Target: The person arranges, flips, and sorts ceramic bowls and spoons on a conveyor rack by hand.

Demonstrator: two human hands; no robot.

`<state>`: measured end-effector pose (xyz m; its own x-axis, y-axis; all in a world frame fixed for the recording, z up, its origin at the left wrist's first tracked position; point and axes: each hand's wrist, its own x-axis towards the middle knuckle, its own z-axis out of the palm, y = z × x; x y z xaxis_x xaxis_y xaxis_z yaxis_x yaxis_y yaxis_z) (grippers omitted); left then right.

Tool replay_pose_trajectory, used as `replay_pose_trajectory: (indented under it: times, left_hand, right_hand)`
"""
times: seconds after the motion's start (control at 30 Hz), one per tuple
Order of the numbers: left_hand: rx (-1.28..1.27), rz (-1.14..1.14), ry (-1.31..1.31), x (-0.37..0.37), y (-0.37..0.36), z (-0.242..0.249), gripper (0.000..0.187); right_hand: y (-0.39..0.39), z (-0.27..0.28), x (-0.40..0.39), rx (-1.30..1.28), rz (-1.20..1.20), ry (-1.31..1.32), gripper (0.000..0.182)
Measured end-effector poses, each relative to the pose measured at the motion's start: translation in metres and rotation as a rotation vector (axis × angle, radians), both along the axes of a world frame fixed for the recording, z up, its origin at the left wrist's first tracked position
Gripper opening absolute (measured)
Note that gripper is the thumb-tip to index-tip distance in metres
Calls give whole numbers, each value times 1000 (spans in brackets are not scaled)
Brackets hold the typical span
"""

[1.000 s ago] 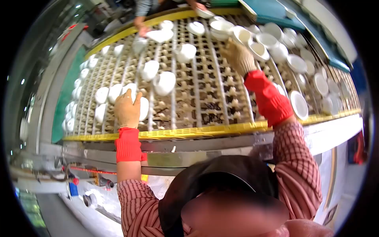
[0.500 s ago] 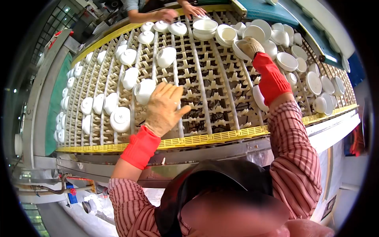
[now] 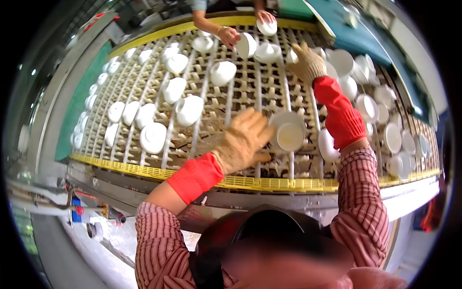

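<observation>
My left hand (image 3: 245, 142), in a tan glove with a red cuff, is over the conveyor with its fingers spread. Its fingertips are right at the left rim of a white bowl (image 3: 300, 120), which has a smaller bowl (image 3: 289, 137) nested in it. Farther back, my right hand (image 3: 308, 63), gloved the same way, reaches out with fingers and thumb apart. A small white bowl (image 3: 291, 56) shows between its thumb and fingertips. Below my right cuff a white bowl (image 3: 328, 144) leans on the pegs.
Upturned white bowls (image 3: 153, 137) sit across the left side of the pegged conveyor (image 3: 216, 103). Bowls and cups (image 3: 366, 107) crowd its right side. Across from me, another person's hands (image 3: 229, 36) handle bowls. A yellow guard (image 3: 269, 184) edges the near side; a teal belt (image 3: 370, 44) runs behind.
My left hand has moved right, to beside nested bowls that now sit nearer me. My right hand has shifted off its earlier bowl. The other person has picked up a bowl. The view has shifted.
</observation>
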<state>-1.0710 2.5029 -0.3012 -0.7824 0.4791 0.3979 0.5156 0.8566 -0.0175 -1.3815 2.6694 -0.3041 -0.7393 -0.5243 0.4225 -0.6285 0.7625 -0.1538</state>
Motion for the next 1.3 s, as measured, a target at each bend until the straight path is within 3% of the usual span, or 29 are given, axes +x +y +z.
replay_pose_trajectory:
  times: [0.1,0.13,0.17,0.23,0.33,0.43,0.47,0.5,0.53,0.6,0.63,0.67,0.7,0.77,0.8,0.83,0.87,0.9,0.97,1.0,1.03,1.1,1.13,1.17,1.27,1.3]
  left_hand:
    - [-35,11,-72,-4,6,-4,75]
    - [-10,-6,-50,-5,5,-10,73]
    - [16,-24,-30,-6,6,-11,70]
    - [36,32,-92,-5,10,-14,60]
    - [37,107,-104,-8,17,-5,53]
    - [-113,154,75,-20,19,-22,36]
    - [-157,179,81,-24,17,-25,32]
    - [-199,206,91,-25,19,-20,28]
    - [-205,222,15,-24,22,-15,23]
    - [-219,256,-72,-22,27,-10,31]
    - [-224,270,-133,-21,31,-6,37]
    - [-176,272,-113,-19,34,-4,40]
    - [-128,275,-93,-17,36,-2,44]
    - [-103,265,-57,-12,42,4,47]
    - [-126,254,-39,-9,47,9,47]
    - [-154,244,-21,-6,49,12,47]
    - [-96,198,18,-1,45,13,41]
    - [42,262,-178,7,40,11,41]
    - [338,386,-555,21,27,5,41]
    - [494,413,-743,30,27,32,48]
    - [714,432,-756,38,18,11,56]
    - [1037,499,-813,58,17,31,66]
    - [896,553,-865,64,8,36,75]
    - [922,552,-792,73,5,37,77]
    - [1199,545,-800,102,-9,25,88]
    - [1202,500,-733,110,-10,50,77]
  right_hand:
    - [-15,-10,-34,290,-65,-174,77]
    - [-16,-19,-34,262,-109,-99,78]
    - [-19,-22,-30,181,-90,-16,68]
    - [-26,-19,-32,332,-128,-115,56]
    - [-21,-17,-13,358,41,45,44]
    - [-11,-24,25,118,208,-399,41]
    - [-2,-24,37,87,445,-518,42]
    - [4,-20,53,48,512,-566,43]
    - [7,-17,68,-17,445,-633,38]
    - [3,-2,84,-75,385,-687,29]
    - [-1,5,82,-69,393,-676,28]
    - [-5,-5,56,77,809,188,35]
    - [-19,5,60,-107,787,252,43]
    - [-40,26,71,-356,833,235,43]
    - [-51,36,83,-449,740,-292,42]
    - [-59,31,80,-401,722,-351,39]
    - [-67,26,76,-351,702,-407,36]
    - [-71,20,71,-171,762,2,36]
    - [-66,10,78,-53,196,-178,48]
    - [-52,15,81,52,146,-200,52]
    - [-36,16,79,158,95,-226,56]
    - [-9,-21,58,83,186,-3,55]
    - [4,-39,47,50,222,114,56]
    - [4,-47,38,24,261,103,56]
    - [-1,-36,44,198,131,-94,61]
    - [3,-31,55,125,109,-127,62]
